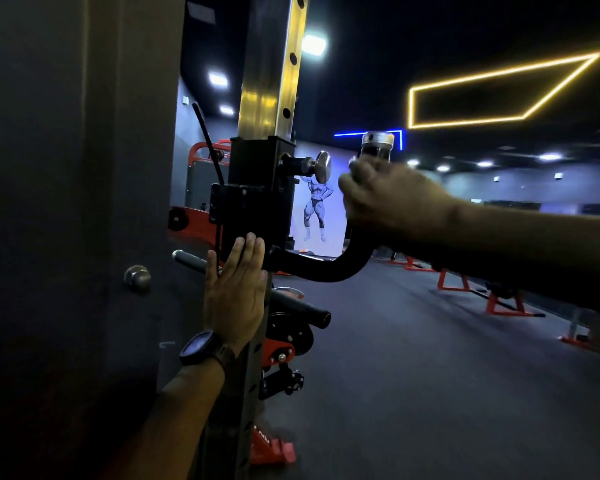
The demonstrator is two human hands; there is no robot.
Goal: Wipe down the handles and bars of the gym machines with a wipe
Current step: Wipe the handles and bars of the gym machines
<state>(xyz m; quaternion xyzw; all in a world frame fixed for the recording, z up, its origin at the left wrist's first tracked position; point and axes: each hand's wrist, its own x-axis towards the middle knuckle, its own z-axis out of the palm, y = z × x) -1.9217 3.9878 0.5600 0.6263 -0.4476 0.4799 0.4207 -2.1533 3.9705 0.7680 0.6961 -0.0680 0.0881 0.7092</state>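
Observation:
A tall rack upright [271,84] with holes carries a black bracket [257,188] and a curved black handle [319,268] that bends upward to a silver end cap [377,142]. My right hand [392,199] is wrapped around the handle's upright grip just below that cap. My left hand [234,292], a watch on its wrist, lies flat with fingers straight against the upright under the bracket. A chrome pull-pin knob [323,167] sticks out of the bracket toward my right hand. No wipe shows in either hand.
A dark wall with a round door knob [137,278] stands close on the left. A second black bar [302,306] and weight plates [290,336] sit lower on the rack. Red machine frames [506,301] line the dark floor at right.

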